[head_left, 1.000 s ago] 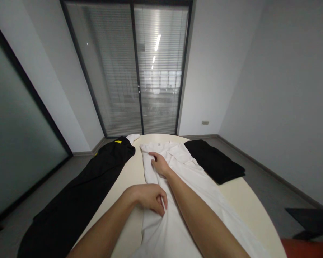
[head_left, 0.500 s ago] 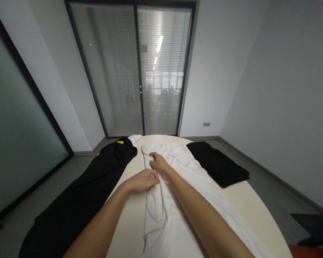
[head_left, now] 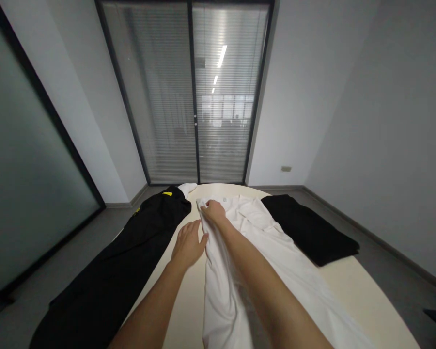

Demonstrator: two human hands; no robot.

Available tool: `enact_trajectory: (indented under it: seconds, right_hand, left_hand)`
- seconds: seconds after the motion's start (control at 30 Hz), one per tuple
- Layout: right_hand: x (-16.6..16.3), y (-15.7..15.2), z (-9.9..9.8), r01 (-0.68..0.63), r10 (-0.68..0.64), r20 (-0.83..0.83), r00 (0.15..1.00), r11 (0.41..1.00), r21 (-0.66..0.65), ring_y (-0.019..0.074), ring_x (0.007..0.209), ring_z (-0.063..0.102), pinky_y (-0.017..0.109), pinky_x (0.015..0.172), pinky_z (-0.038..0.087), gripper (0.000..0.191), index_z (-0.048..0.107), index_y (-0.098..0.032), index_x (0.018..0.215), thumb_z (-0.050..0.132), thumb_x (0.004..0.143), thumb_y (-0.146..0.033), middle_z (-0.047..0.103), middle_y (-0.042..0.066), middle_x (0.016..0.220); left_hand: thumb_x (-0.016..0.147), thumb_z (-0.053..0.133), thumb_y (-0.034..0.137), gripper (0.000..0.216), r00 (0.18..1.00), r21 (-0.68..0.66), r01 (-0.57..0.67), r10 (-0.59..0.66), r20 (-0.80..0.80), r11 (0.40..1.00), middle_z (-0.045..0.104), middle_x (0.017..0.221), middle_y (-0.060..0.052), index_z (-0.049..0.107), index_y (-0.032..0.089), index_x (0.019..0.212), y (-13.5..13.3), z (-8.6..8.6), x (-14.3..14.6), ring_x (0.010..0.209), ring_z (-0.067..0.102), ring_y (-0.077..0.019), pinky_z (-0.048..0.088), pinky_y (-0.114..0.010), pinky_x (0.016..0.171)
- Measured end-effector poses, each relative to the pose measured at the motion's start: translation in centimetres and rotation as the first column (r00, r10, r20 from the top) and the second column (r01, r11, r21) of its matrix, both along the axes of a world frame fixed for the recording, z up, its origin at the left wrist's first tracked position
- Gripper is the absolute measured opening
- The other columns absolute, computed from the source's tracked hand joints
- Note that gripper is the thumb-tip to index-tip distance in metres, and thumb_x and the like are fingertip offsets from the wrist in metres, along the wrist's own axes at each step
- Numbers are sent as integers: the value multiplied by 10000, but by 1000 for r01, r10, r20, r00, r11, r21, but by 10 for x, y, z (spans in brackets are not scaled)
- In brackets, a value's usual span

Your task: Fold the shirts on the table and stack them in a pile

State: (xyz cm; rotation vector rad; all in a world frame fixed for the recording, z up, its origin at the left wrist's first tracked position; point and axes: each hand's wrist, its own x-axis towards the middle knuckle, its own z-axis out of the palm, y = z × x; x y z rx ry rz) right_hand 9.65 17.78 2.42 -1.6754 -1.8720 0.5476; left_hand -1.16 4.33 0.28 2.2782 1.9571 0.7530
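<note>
A white garment [head_left: 261, 252], which looks like a shirt, lies lengthwise on the pale table [head_left: 181, 300], with creases along its left side. My right hand [head_left: 215, 210] is closed on the garment near its far left corner, the fingertips pinching the cloth edge. Beside the left edge of the cloth, my left hand [head_left: 189, 242] lies flat on the table with its fingers stretched out. Its thumb reaches to the garment's edge. My right forearm covers part of the cloth.
Left of the white cloth, a long black garment [head_left: 123, 271] with yellow marks hangs over the table's edge. A small white cloth [head_left: 187, 189] shows at its far end. Folded black fabric [head_left: 308, 230] lies on the right. A glass door [head_left: 225, 121] stands beyond.
My right hand has closed on the far left part of the white garment. The left hand has let go of the cloth's side, opened, and moved left onto the table.
</note>
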Motion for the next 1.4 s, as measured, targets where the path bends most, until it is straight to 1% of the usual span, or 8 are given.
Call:
enact_trajectory:
  seconds: [0.17,0.33,0.53,0.63,0.8,1.03,1.2,1.4]
  right_hand:
    - [2,14,-3,-2,5,-125,992,1000,25,226,987,664,321,886,474,329,625,-146,1153,494,914,-331,720,132,1060]
    - [21,20,-11,69,-62,-202,977,997,25,211,1011,672,326,915,484,612,363,-125,1468,409,859,-112,711,127,1122]
    - [33,22,-17,13,-5,-187,982,999,46,192,1204,597,296,1064,401,511,616,-137,1277,456,795,-82,653,107,1297]
    - [32,22,-14,24,-14,-169,986,998,56,202,1225,582,306,1058,404,493,577,-126,1323,505,839,-179,630,129,1327]
    - [34,20,-7,65,-61,-89,994,997,41,241,1087,639,360,948,468,488,546,-154,1323,583,873,-339,682,140,1189]
    - [34,16,3,-58,43,114,993,989,134,287,1295,443,438,1043,370,397,592,-276,1293,546,900,-243,520,104,1426]
    - [24,27,-1,-164,150,226,963,985,45,336,1392,331,548,1083,301,308,680,-279,1158,509,909,-217,566,69,1390]
    - [21,31,-9,-164,161,273,949,986,-8,382,1432,270,618,1094,232,443,540,-235,1381,467,945,-262,420,135,1527]
  left_hand:
    - [975,415,410,560,1000,-25,7,-7,-24,1000,515,1455,-139,423,167,1480,-2,3,0,1356,433,-291,293,-463,1150]
    - [984,396,499,565,996,-97,39,-47,-81,995,428,1542,-92,368,327,1522,-5,6,0,1424,344,-339,258,-516,1151]
    - [973,404,545,563,994,-143,67,-79,-82,987,381,1579,-57,373,379,1511,-6,6,1,1465,279,-352,205,-553,1174]
    - [968,420,538,559,993,-141,76,-88,-80,987,380,1580,-48,382,389,1505,-7,6,1,1469,270,-359,196,-561,1178]
    - [946,466,537,507,990,-149,99,-112,-86,984,400,1569,-28,477,425,1440,-10,8,0,1473,255,-379,183,-577,1181]
    - [941,471,543,499,989,-145,111,-124,-81,983,395,1571,-24,496,429,1426,-7,9,-1,1471,255,-383,189,-577,1179]
    - [940,472,545,492,989,-156,110,-123,-76,982,402,1566,-18,505,432,1418,-4,10,-2,1470,258,-381,179,-583,1180]
    - [941,460,557,503,990,-149,108,-120,-76,983,412,1560,-20,498,424,1425,-3,9,-2,1466,264,-382,178,-584,1179]
